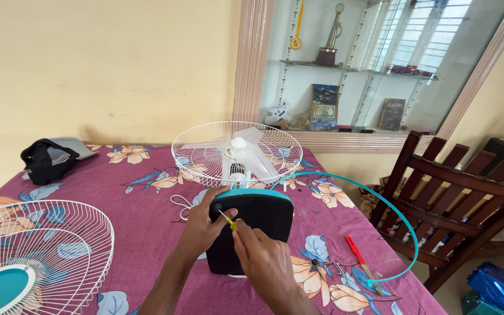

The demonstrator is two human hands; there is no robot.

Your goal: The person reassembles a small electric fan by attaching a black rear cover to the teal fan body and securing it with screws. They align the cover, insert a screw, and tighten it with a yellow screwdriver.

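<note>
At the far left we see a loose white fan guard (42, 256) with a teal centre lying flat on the flowered tablecloth (147, 210), partly cut off by the lower edge, and behind it a dark bag (48, 160) near the wall.

Moving right, our left hand (202, 224) wraps around the upper left corner of the dark fan base (258, 233), thumb pressed on its face, so it grips the base firmly. The base stands tilted up toward us, its flat side facing the camera, with a teal rim along the top.

Just right of that thumb lies the yellow screwdriver (228, 221). Its long axis runs slantwise, tip up and to the left toward the corner of the base, handle down and to the right into our right hand (263, 262), which is closed around it. The right hand is the nearer one to the tool; the left sits just beside the tip. Whether the tip sits in a screw we cannot tell, since the thumb and the dark surface hide it.

Behind the base we see the white fan blades (246, 154) inside the other guard (237, 146). To the right a teal ring (380, 204) arcs over the table edge, a red-handled tool (357, 254) lies inside it, and a wooden chair (456, 186) stands beyond.
</note>
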